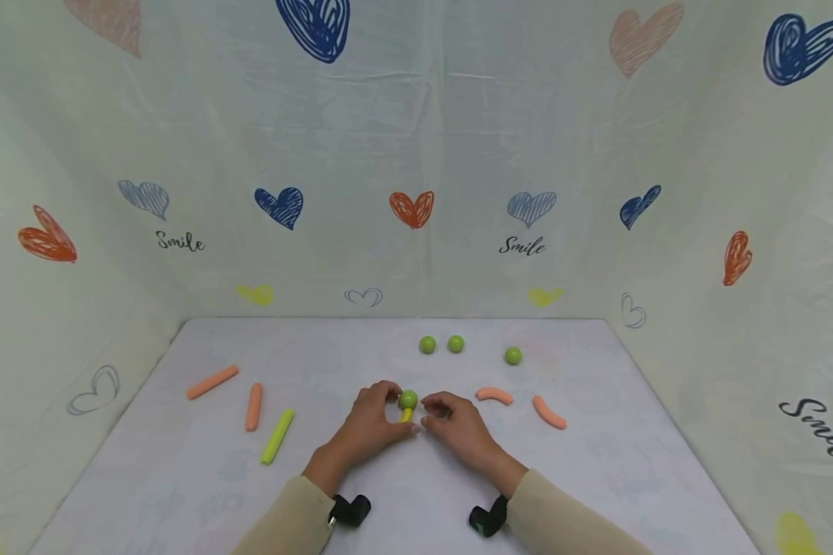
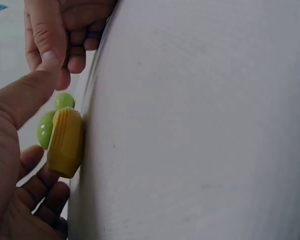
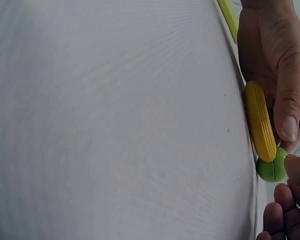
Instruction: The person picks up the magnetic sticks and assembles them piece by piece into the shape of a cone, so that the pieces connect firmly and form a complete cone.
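Observation:
On the white table, a green ball [image 1: 408,399] sits against the far end of a short ridged yellow piece [image 1: 406,415]. My left hand [image 1: 365,428] is around their left side, its index fingertip right at the ball and its thumb reaching across in front of the yellow piece [image 2: 66,142]. Close on the right, my right hand [image 1: 460,428] has loosely bent fingers, with a fingertip by the ball [image 3: 273,170] in the right wrist view. The two thumbs come near each other. Neither hand visibly pinches a piece.
Several green balls [image 1: 456,344] lie at the back of the table. Two straight orange sticks [image 1: 253,407] and a yellow-green stick [image 1: 278,436] are on the left; two curved orange pieces [image 1: 494,395] are on the right. A heart-patterned curtain [image 1: 472,154] surrounds the table.

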Demonstrator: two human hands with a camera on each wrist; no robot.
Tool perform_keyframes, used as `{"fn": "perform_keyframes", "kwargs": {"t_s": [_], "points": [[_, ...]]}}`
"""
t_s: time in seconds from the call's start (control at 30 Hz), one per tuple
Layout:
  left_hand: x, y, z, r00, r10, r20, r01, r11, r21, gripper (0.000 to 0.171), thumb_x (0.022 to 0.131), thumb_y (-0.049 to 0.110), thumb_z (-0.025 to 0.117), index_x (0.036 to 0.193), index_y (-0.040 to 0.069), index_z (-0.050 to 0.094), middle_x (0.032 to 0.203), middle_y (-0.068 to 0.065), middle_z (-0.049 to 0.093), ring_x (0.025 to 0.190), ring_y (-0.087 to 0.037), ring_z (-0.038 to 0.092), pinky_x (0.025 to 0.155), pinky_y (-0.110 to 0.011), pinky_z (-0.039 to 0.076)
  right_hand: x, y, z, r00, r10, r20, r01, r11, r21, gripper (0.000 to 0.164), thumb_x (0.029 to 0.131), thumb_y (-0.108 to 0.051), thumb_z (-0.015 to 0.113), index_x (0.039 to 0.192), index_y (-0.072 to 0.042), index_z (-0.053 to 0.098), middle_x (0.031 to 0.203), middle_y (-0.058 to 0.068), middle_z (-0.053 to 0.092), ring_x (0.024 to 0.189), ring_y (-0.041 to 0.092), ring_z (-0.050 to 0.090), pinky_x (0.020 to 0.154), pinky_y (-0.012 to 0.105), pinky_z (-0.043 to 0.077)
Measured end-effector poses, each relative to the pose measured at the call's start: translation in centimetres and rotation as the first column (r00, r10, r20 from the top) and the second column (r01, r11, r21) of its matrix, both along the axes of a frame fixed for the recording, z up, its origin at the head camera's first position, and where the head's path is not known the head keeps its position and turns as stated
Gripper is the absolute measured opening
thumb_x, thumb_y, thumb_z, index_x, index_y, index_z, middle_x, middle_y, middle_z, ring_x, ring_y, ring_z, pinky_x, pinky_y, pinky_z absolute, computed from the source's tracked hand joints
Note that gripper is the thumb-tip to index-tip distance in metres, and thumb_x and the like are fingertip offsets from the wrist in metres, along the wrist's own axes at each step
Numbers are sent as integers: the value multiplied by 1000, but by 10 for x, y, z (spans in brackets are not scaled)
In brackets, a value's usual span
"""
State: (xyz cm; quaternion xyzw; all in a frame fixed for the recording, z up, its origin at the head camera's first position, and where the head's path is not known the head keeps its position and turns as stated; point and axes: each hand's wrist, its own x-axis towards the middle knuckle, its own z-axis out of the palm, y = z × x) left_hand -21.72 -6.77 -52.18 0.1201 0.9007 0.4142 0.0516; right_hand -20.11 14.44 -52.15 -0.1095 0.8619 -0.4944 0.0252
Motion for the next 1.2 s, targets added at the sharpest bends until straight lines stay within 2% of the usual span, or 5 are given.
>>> {"fn": "perform_keyframes", "kwargs": {"t_s": [0.27,0.53,0.67,1.0,1.2], "points": [[3,1,3,1000,-4,-12,3,997,-81,60,81,36,92,123,11,58,116,-2,60,112,-22,50,95,-44,50,-4,2,-3,1000,-24,9,24,999,-49,22,95,-15,77,117,-12,75,110,1,74,98,14,64,84,25,52],[-3,-12,4,996,-79,-30,75,989,-129,33,89,28,85,116,18,68,111,5,64,111,-17,52,96,-42,50,-4,3,-4,999,-41,1,41,996,-81,23,94,-11,77,117,-9,75,112,5,75,98,16,63,82,23,51],[-5,-17,3,995,-84,-45,77,986,-147,22,92,24,83,111,20,73,108,8,67,110,-16,52,96,-41,50,-3,4,-4,999,-48,-7,47,995,-92,23,93,-10,77,116,-8,76,111,5,75,96,16,63,81,23,51],[-3,-23,4,994,-75,-73,66,990,-124,17,96,10,77,109,20,76,113,6,70,118,-20,52,102,-46,48,2,18,-1,997,-78,26,80,992,-103,24,96,-13,75,120,-8,74,115,5,74,99,13,64,85,24,53],[-4,-22,2,995,-87,-52,81,992,-95,17,94,14,80,109,20,74,115,6,68,121,-21,51,104,-47,46,5,41,4,984,-168,63,175,974,-145,24,97,-11,76,121,-8,75,116,6,74,101,14,63,84,21,55]]}}
